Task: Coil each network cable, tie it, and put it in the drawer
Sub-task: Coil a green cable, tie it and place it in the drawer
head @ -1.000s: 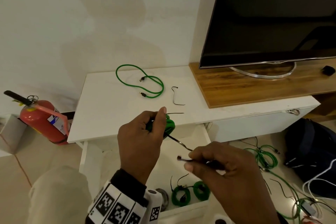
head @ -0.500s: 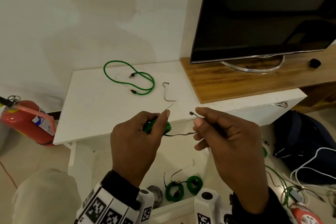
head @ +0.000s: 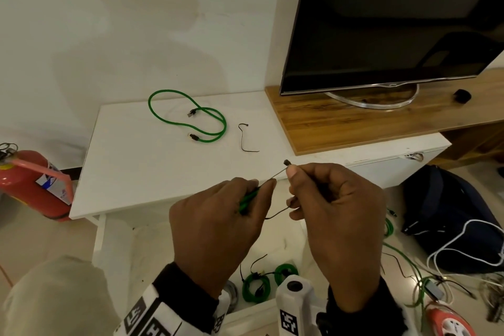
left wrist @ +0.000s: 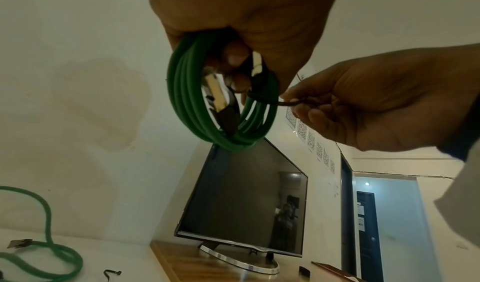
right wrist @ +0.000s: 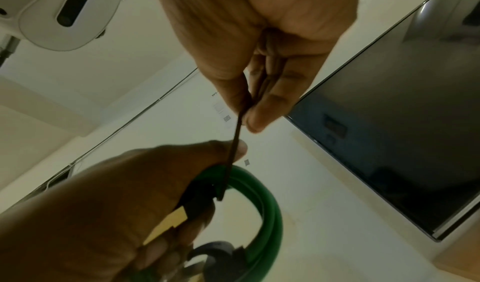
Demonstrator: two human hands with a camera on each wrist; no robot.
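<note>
The left hand [head: 215, 229] gripped a coiled green cable [left wrist: 221, 105], fingers curled round its loops. Just beside it, the right hand [head: 335, 226] pinched a thin black tie [right wrist: 233, 152] between thumb and forefinger, the tie running to the coil. Below both hands, tied coils [head: 268, 279] lay in the open drawer [head: 253, 311]. Beyond the hands, a loose cable [head: 188, 114] and a spare tie [head: 245, 139] lay on the white cabinet [head: 136, 166].

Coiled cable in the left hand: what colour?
Green, with dark connector boots. The coiled cable hanging from the left hand shows best in the left wrist view.
</note>
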